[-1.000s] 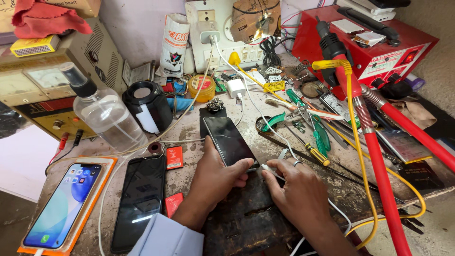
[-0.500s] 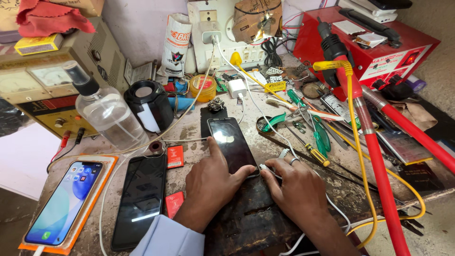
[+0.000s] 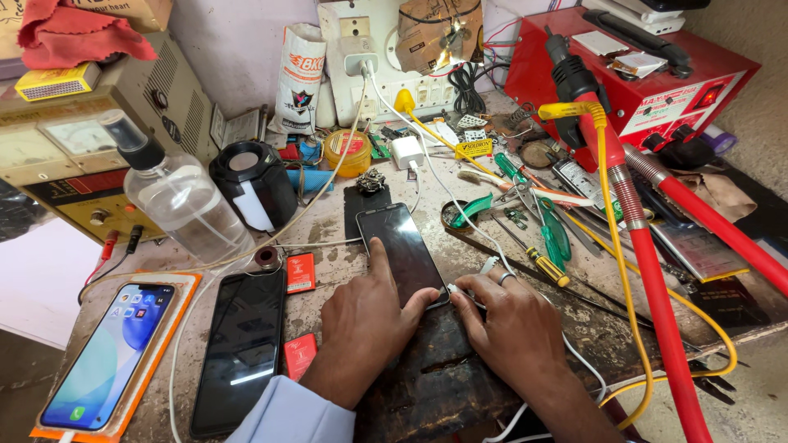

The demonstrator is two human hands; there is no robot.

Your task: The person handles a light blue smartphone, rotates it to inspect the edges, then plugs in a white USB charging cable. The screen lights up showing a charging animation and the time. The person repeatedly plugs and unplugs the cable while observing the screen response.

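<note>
**A:** What is in front of the person?

**B:** A cluttered repair bench [image 3: 345, 246]. At its centre a dark phone [image 3: 402, 250] lies flat, screen up and unlit, its long side running from about 11 o'clock to 5 o'clock.

**A:** Where are the hands?

**B:** The left hand [image 3: 365, 316] rests on the phone's lower left edge, forefinger stretched along the glass, thumb against the bottom corner, pinning it down. The right hand [image 3: 513, 324] sits at 4 o'clock from the phone, fingers pinched narrowly on the plug of a white cable [image 3: 472, 291] right at the phone's bottom end. Whether the plug is seated I cannot tell.

**A:** How would the phone handle?

**B:** Likely light, stiff and thin, with slippery, breakable glass. Best taken by its long side edges, not the screen face.

**A:** What else is nearby?

**B:** At 9 o'clock, a second dark phone [image 3: 242, 349]; beyond it a lit phone [image 3: 107, 353]. At 10 o'clock, a clear spray bottle [image 3: 185, 201]. At 2 o'clock, green-handled screwdrivers [image 3: 554, 234].
</note>
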